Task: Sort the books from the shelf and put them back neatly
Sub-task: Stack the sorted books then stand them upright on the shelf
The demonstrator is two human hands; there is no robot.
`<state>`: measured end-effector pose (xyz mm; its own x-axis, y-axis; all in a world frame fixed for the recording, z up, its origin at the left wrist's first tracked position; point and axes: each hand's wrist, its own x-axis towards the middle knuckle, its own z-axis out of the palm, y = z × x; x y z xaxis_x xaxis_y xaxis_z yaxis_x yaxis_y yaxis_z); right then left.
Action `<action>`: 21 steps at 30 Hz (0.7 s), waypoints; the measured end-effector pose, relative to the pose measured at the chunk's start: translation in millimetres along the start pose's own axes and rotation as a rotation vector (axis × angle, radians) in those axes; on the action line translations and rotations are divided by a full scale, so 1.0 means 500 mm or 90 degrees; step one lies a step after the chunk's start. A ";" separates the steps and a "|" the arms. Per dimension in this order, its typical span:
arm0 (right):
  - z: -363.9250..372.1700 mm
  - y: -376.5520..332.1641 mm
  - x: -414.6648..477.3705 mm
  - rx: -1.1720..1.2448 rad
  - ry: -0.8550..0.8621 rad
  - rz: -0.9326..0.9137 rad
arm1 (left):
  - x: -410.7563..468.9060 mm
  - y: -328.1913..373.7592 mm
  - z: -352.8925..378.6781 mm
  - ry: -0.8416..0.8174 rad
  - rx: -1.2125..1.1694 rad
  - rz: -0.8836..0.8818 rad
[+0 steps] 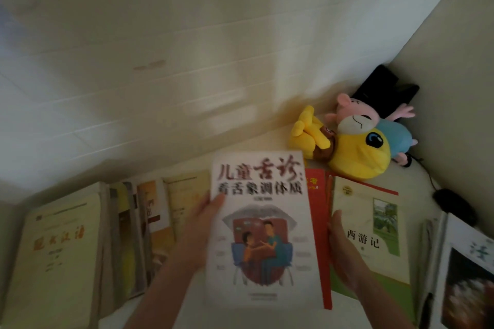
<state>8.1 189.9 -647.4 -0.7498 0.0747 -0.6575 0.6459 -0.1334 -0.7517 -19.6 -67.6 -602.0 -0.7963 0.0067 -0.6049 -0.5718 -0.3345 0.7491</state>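
Note:
A white book with dark red title lettering and a drawing of two people on its cover is held up in the middle of the head view. My left hand grips its left edge, thumb on the cover. My right hand holds its right side. Under it lies a red book. Right of that lies a cream and green book, partly covered by my right hand. To the left, a yellow book and several other books lie side by side.
Stuffed toys, a yellow one and a pink one, lie in the far right corner beside a black object. A black cable and mouse-like item sit at the right. Another white book lies at the right edge. White walls enclose the surface.

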 end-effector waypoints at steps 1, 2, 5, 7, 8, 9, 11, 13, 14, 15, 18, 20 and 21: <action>-0.001 0.000 -0.001 -0.010 -0.003 0.004 | 0.007 -0.025 0.016 0.003 0.026 0.007; 0.003 -0.002 -0.005 -0.014 -0.018 0.000 | 0.016 -0.052 0.027 0.001 0.058 0.025; 0.002 0.005 -0.005 -0.083 -0.049 -0.030 | 0.037 -0.111 0.041 0.020 0.170 0.099; -0.002 0.014 -0.002 -0.091 -0.057 -0.043 | 0.039 -0.123 0.046 0.043 0.225 0.158; -0.003 0.019 -0.004 -0.065 -0.058 -0.041 | 0.041 -0.129 0.045 0.058 0.249 0.187; -0.007 0.027 -0.003 -0.031 -0.065 -0.042 | 0.039 -0.130 0.044 0.064 0.277 0.209; -0.010 0.037 -0.009 0.024 -0.072 -0.052 | 0.035 -0.134 0.038 0.028 0.304 0.223; -0.013 0.041 -0.017 0.050 -0.082 -0.063 | 0.034 -0.140 0.033 -0.019 0.250 0.206; -0.014 0.039 -0.020 0.053 -0.083 -0.064 | 0.031 -0.139 0.035 -0.032 0.222 0.209; -0.015 0.041 -0.019 0.048 -0.083 -0.065 | 0.025 -0.137 0.039 -0.029 0.214 0.213; -0.014 0.042 -0.019 0.038 -0.081 -0.070 | 0.012 -0.138 0.048 -0.002 0.185 0.229; -0.018 0.040 -0.021 0.036 -0.092 -0.077 | 0.003 -0.134 0.049 0.022 0.164 0.215; -0.019 0.037 -0.027 0.031 -0.097 -0.083 | -0.001 -0.131 0.049 0.029 0.160 0.198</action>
<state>31.4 195.9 -653.0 -0.8417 -0.0562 -0.5370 0.5376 -0.1803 -0.8237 13.6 -22.5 -644.1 -0.9329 -0.1024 -0.3453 -0.3391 -0.0737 0.9379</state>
